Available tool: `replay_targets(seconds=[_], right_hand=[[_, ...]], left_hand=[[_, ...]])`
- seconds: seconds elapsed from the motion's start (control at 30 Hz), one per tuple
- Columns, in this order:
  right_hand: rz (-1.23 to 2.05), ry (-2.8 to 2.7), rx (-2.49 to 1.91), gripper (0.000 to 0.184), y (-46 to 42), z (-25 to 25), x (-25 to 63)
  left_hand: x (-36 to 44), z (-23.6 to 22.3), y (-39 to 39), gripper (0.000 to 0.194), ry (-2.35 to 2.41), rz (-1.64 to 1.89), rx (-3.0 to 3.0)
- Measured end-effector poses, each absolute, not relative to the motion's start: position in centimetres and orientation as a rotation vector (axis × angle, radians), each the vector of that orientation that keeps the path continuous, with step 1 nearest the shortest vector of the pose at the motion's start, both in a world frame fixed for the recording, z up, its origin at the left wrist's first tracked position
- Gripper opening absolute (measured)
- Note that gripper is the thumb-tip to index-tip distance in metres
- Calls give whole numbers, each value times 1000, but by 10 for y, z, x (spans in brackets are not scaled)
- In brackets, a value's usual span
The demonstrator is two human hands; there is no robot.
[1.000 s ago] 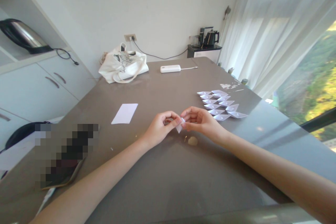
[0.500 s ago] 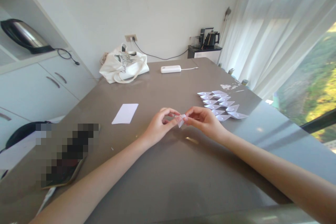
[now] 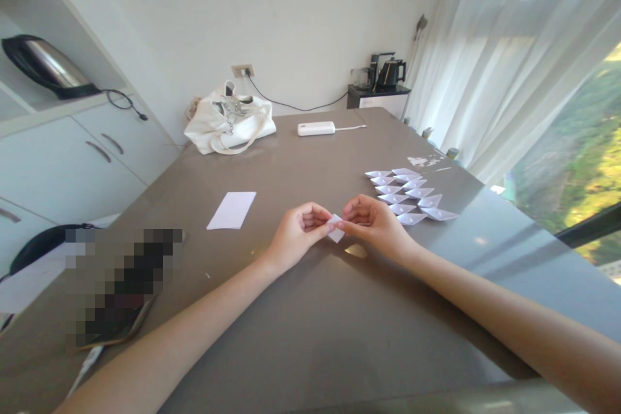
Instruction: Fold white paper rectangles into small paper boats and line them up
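Between my two hands is a small folded piece of white paper (image 3: 336,233), turned so that it looks like a diamond. My left hand (image 3: 301,233) pinches its left side between thumb and fingers. From the other side my right hand (image 3: 371,223) pinches it, the two thumbs almost meeting on its face. The paper is held just above the brown table (image 3: 301,349). Several folded white paper boats (image 3: 405,194) stand in rows beyond my right hand. To the left of my left hand lies a stack of white paper sheets (image 3: 231,210).
A phone-like dark device (image 3: 126,291), blurred out, lies at the left with a cable. Towards the back are a white handbag (image 3: 230,119) and a white power bank (image 3: 315,129). Paper scraps (image 3: 424,160) lie near the right edge, by the curtain (image 3: 466,77).
The folded paper has been turned and flattened, so its diamond face now shows. Both thumbs have shifted onto it, and my hands have moved only slightly.
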State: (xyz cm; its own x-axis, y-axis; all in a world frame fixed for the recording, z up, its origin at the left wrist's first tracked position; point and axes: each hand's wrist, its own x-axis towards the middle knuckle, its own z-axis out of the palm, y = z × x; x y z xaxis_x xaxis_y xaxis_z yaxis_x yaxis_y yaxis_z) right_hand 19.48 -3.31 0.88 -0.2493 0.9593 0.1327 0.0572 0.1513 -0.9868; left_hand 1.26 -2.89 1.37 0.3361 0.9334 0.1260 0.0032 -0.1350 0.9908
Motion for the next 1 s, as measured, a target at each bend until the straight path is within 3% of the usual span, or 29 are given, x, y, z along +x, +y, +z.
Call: replay_targets(seconds=[0.27, 0.5, 1.0], right_hand=[[1378, -1517, -1006, 36, -34, 9, 195], [1289, -1565, -1019, 33, -35, 10, 195], [1327, -1641, -1088, 35, -37, 13, 195]], left_hand=[[12, 13, -30, 26, 944, 1109, 1386], [13, 18, -31, 31, 967, 1021, 1401], [12, 20, -31, 20, 997, 1135, 1360]])
